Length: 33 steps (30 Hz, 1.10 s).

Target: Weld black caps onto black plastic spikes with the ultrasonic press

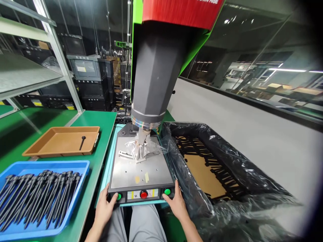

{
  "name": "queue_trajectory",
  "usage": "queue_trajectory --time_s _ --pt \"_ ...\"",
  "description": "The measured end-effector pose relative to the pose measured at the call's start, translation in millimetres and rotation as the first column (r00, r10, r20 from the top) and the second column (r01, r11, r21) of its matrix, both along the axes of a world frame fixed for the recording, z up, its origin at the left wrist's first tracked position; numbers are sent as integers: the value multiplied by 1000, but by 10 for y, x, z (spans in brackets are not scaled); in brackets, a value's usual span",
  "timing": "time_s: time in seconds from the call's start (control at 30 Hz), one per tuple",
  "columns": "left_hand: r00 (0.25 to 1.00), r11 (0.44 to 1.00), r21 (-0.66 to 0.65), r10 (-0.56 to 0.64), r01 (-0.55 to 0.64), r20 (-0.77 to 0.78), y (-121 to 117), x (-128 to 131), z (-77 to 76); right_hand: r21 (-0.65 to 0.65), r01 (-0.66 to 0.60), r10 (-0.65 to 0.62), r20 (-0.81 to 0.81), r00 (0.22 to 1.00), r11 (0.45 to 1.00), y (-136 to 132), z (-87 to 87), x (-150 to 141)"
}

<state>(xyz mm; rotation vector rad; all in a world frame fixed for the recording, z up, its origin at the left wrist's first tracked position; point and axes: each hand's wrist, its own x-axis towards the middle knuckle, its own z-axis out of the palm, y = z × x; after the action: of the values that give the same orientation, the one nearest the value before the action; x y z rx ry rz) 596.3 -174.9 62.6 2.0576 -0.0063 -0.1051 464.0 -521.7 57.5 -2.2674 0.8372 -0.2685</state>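
My left hand (104, 205) lies at the left front corner of the machine's base, its thumb on a green button (119, 196). At the right front corner is my right hand (177, 202), fingers spread, with its thumb beside the other green button (167, 191). Both hands are open and hold nothing. Between them sits a red button (143, 194) on the front panel. Behind it, a metal base plate (131, 176) carries a small fixture (140, 157) wrapped partly in clear plastic. The tip of the machine's grey head (154, 77) comes down at this fixture; whether they touch, I cannot tell.
On the green table at left, a blue tray (87, 164) holds many black rod-like parts (42, 195). A brown tray (60, 143) behind it holds one such part. To the right stands a plastic-lined bin (191, 181) with black parts over cardboard. Crates (87, 69) are stacked behind.
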Motion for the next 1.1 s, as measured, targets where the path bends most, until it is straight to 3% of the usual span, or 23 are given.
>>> queue_trajectory --time_s 0.13,0.27,0.43,0.5,0.63,0.73,0.83,0.9,0.97,1.1 --pt "987 986 -96 130 -139 -99 -24 -12 84 -2 -13 13 15 1000 1000 -2 7 -13" --pt "973 966 -118 231 -228 8 -123 -8 368 13 -6 5 29 1000 1000 -14 -14 -21" --pt "993 938 -346 58 -18 107 -514 160 840 28 -20 18 69 997 999 -36 -64 -25" --pt "993 882 -462 -43 90 111 -701 280 989 37 -21 18 72 997 999 -40 -65 -29" --pt "952 686 -669 -287 284 110 -1000 542 1212 52 -35 31 79 996 998 -35 -31 -42" --pt "924 576 -765 -377 288 64 -1156 722 1325 58 -49 42 106 993 997 -30 -20 -51" --pt "919 498 -837 -395 226 13 -1275 870 1387 61 -57 49 137 989 997 -44 -45 -53" --pt "938 490 -855 -345 167 -14 -1337 945 1409 67 -57 46 157 987 996 -62 -63 -45" --pt "961 525 -842 -275 126 -28 -1387 999 1428 75 -28 15 170 985 997 -73 -46 -26" --pt "982 586 -804 -191 103 -14 -1441 1049 1488 6 152 -145 334 931 988 -3 174 69"
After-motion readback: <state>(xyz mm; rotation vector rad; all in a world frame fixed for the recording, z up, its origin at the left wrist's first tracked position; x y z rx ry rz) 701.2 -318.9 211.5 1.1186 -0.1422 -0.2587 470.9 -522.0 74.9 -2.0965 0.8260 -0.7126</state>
